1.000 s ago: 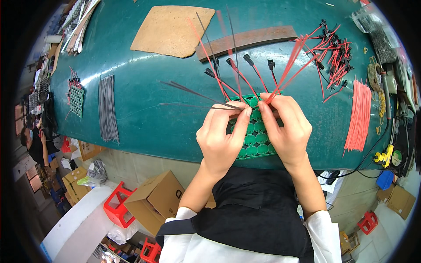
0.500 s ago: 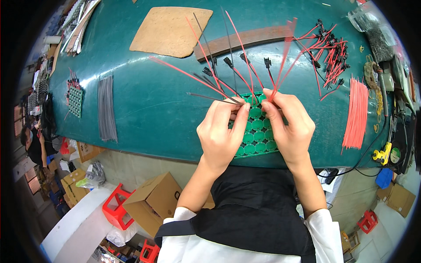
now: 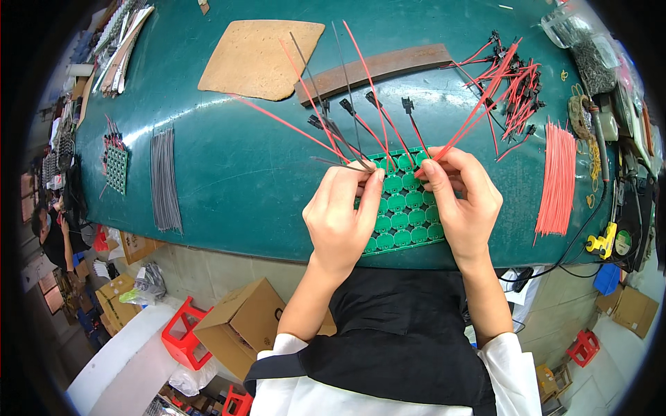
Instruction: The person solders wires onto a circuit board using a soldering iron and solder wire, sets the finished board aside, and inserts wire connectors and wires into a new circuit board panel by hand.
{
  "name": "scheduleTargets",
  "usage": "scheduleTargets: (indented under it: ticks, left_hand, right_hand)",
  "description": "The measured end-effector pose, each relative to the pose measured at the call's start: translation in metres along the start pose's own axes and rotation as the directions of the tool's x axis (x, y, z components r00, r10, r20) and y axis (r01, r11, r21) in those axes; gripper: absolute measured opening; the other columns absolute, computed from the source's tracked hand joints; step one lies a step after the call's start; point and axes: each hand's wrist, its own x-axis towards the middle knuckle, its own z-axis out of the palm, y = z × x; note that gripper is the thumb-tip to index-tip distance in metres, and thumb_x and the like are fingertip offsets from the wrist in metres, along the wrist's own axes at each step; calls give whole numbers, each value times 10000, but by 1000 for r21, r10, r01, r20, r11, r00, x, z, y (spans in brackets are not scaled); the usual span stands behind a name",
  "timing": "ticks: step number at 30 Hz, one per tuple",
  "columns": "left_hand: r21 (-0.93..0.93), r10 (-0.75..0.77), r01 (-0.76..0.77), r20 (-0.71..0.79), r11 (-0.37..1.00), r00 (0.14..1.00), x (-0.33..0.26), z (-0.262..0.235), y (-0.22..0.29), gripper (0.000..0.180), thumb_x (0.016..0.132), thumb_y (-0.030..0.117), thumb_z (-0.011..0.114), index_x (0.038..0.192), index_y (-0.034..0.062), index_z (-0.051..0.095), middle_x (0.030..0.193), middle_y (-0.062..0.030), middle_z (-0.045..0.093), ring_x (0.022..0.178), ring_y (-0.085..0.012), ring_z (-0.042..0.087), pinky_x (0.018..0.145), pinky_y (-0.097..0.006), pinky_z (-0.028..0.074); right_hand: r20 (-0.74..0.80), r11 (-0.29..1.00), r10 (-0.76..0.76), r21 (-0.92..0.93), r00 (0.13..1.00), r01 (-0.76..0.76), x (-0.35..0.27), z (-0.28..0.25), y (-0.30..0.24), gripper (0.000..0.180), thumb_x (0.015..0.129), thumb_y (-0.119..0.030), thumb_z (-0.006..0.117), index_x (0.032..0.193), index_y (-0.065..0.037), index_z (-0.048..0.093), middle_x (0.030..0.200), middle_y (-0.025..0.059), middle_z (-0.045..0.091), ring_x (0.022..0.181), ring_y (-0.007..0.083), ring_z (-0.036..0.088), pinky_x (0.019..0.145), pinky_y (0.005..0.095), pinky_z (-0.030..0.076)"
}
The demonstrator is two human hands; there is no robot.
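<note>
A green circuit board panel, with rows of rounded boards, lies on the bench in front of me. My left hand is closed at its upper left, pinching black wires; a long red wire also runs to these fingers. At the upper right of the panel, my right hand pinches a few red wires that slant up to the right. Between the hands, red and black wires rise from the panel's far edge, several with black connectors. The fingertips partly hide the wire ends.
Bundles of black wires and red wires flank the panel. Connector leads are piled at the far right, beside a brown bar and a tan sheet. Another wired panel lies left; a soldering iron is at right.
My right hand's red wires have swung from nearly upright and blurred to a steady rightward slant. Its fingertips have come down slightly on the panel. The left hand keeps its pinch.
</note>
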Motion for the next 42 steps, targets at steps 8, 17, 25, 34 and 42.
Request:
scheduleTargets:
  ticks: [8, 17, 25, 34, 42]
  left_hand:
    - [217, 133, -143, 58, 966, 989, 7, 1, 7, 293, 808, -35, 740, 1082, -44, 636, 829, -96, 684, 674, -141, 675, 588, -271, 565]
    - [-128, -100, 107, 57, 986, 993, 6, -1, 14, 191, 837, -60, 704, 1017, -62, 641, 884, -110, 682, 754, -164, 710, 652, -251, 580]
    - [-165, -44, 51, 51, 985, 998, 4, 11, 9, 140, 824, -48, 726, 946, -56, 658, 893, -116, 682, 761, -160, 702, 652, -252, 579]
    - [-105, -19, 24, 45, 994, 999, 5, 13, 11, 121, 811, -40, 740, 903, -49, 661, 873, -113, 684, 735, -156, 687, 637, -259, 580]
    - [52, 115, -117, 44, 992, 992, 7, 18, 9, 204, 811, -9, 746, 988, -36, 649, 858, -108, 677, 687, -163, 672, 593, -276, 562]
  right_hand:
    - [-8, 996, -75, -44, 997, 75, 1, 5, 4, 134, 814, 19, 737, 912, 16, 645, 860, 107, 681, 697, 175, 674, 595, 273, 557]
    - [-18, 987, -140, -83, 990, 138, 3, 6, 7, 138, 803, 12, 741, 902, 9, 645, 832, 109, 675, 665, 203, 648, 554, 295, 521]
    - [-11, 987, -132, -88, 991, 131, 2, 6, 7, 145, 797, 10, 746, 898, 6, 642, 832, 107, 674, 661, 212, 644, 552, 304, 515]
    - [19, 931, -311, -197, 950, 308, 4, 6, 7, 175, 791, 32, 737, 949, 19, 663, 867, 129, 688, 754, 253, 685, 642, 319, 566]
    - [-27, 976, -157, -158, 987, 151, 6, -8, 8, 169, 799, 34, 734, 950, 20, 659, 879, 124, 695, 740, 228, 675, 624, 305, 546]
